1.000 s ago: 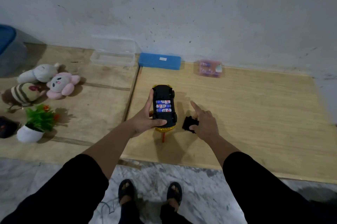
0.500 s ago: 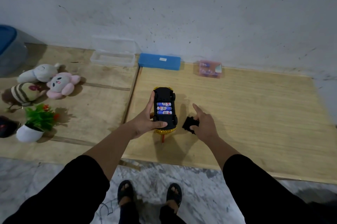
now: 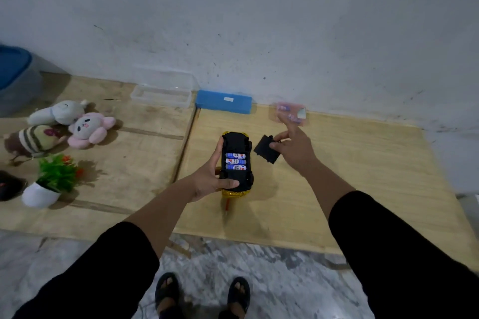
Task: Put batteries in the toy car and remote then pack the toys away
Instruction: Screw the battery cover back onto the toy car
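Observation:
My left hand [image 3: 211, 178] grips the yellow toy car [image 3: 236, 163], held upside down above the wooden board so its black underside faces me. Three blue-and-white batteries [image 3: 235, 161] lie side by side in its open compartment. My right hand [image 3: 294, 148] pinches the black battery cover [image 3: 265, 151] just right of the car, lifted off the board, with the index finger pointing away. A red screwdriver tip [image 3: 227, 206] shows on the board under the car. A pink battery pack [image 3: 291, 112] lies by the wall.
A clear plastic box [image 3: 162, 94] and a blue lid [image 3: 223, 102] sit along the wall. Three plush toys [image 3: 66, 126] and a small potted plant [image 3: 50, 181] lie on the left board. A blue-lidded bin [image 3: 13, 75] stands far left. My feet stand on marble floor.
My right hand has picked the black cover up from the board and raised it beside the car. The left hand keeps holding the car.

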`<state>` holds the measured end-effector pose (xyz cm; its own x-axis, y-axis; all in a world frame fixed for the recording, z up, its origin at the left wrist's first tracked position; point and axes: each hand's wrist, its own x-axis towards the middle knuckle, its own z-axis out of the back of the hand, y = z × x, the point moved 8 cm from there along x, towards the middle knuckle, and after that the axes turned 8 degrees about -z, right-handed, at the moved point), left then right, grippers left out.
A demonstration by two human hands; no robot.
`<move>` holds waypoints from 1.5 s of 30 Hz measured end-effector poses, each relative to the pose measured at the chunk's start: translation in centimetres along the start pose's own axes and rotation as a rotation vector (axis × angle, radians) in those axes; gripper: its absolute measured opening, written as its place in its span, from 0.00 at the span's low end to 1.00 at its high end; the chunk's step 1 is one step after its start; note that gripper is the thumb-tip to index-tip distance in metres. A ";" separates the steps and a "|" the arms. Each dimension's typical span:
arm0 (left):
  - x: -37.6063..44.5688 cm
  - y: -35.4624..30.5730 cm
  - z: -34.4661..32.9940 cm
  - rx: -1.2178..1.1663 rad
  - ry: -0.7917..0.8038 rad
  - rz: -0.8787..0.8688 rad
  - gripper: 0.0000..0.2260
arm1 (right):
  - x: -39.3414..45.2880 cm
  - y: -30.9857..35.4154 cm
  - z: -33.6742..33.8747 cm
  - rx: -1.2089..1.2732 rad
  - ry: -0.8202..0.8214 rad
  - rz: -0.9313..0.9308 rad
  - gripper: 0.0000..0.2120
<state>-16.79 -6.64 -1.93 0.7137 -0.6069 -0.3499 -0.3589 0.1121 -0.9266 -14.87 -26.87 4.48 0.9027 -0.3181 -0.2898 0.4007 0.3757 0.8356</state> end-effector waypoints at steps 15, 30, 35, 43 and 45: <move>0.0 -4.5 -1.7 -0.002 0.085 -0.070 0.52 | -2.5 7.4 -3.7 -0.207 0.256 0.231 0.34; -0.1 -5.5 -1.2 0.012 0.077 -0.112 0.52 | -2.1 8.8 -4.2 -0.306 0.298 0.270 0.31; 0.1 -5.8 -1.5 0.002 0.082 -0.108 0.51 | -1.7 8.9 -3.9 -0.314 0.308 0.267 0.32; 0.1 -5.9 -1.5 0.024 0.088 -0.102 0.51 | -1.5 8.7 -3.9 -0.316 0.318 0.256 0.32; -0.3 -5.9 -1.6 0.020 0.080 -0.103 0.51 | -2.1 8.8 -3.7 -0.292 0.306 0.263 0.32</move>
<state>-15.83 -8.44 3.88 0.6955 -0.6769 -0.2410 -0.2733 0.0610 -0.9600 -12.61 -19.68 10.73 0.9662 0.0736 -0.2470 0.1410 0.6513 0.7456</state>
